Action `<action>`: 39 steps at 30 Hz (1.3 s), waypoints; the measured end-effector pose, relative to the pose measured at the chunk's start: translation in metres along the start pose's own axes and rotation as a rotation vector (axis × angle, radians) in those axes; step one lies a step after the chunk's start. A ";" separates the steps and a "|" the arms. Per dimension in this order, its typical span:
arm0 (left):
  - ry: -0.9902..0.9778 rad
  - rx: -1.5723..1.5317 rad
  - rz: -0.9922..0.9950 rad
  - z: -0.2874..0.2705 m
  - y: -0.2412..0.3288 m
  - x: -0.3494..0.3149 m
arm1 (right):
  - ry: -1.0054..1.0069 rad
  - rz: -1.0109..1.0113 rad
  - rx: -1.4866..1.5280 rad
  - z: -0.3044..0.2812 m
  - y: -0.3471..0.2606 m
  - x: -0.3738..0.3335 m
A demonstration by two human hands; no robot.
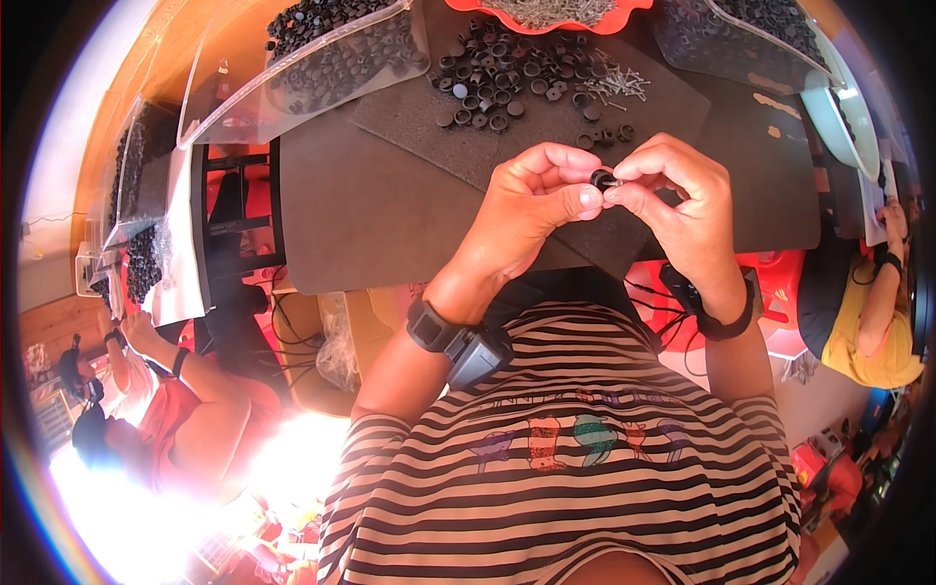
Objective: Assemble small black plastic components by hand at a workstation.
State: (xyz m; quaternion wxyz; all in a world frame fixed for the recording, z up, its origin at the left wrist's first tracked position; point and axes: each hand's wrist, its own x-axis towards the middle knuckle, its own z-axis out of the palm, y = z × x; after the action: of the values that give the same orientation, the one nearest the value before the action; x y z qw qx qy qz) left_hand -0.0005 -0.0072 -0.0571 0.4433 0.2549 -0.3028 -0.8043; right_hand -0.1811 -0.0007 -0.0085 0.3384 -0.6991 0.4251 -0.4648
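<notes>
My left hand (531,200) pinches a small black round cap (603,179) between thumb and forefinger, above the near part of the mat. My right hand (678,190) has thumb and forefinger closed on a thin silver screw (614,182), its tip meeting the cap. Fingertips hide much of both parts. Just beyond the hands lies a loose heap of black ring-shaped caps (499,83), some on their sides. To its right is a small pile of silver screws (620,83).
A red scalloped bowl (546,26) of screws stands at the far edge. Clear bins of black parts flank it, left (366,58) and right (726,39). A pale green basin (848,127) sits far right. Other people work at both sides.
</notes>
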 end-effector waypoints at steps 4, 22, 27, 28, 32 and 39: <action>-0.009 -0.048 -0.012 -0.002 -0.003 0.001 | 0.002 0.017 0.016 -0.001 0.001 -0.001; -0.003 -0.052 0.006 0.000 -0.009 0.004 | 0.193 -0.016 0.230 -0.001 -0.001 -0.009; 0.010 -0.092 0.012 0.001 -0.007 0.003 | 0.078 0.052 0.152 -0.010 -0.006 -0.011; 0.023 -0.089 0.012 0.002 -0.006 0.003 | 0.078 0.052 0.152 -0.012 -0.005 -0.010; 0.083 0.019 0.067 0.002 0.002 -0.002 | 0.135 0.090 0.055 -0.020 0.005 -0.010; 0.143 1.371 0.484 -0.013 0.031 0.015 | 0.201 0.167 0.110 -0.025 0.020 -0.013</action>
State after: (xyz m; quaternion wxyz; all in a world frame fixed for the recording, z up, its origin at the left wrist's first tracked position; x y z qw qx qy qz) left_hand 0.0185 -0.0369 -0.0462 0.3683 0.4531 -0.7565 -0.2946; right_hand -0.2126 0.0015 -0.0220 0.3692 -0.5917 0.4875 -0.5254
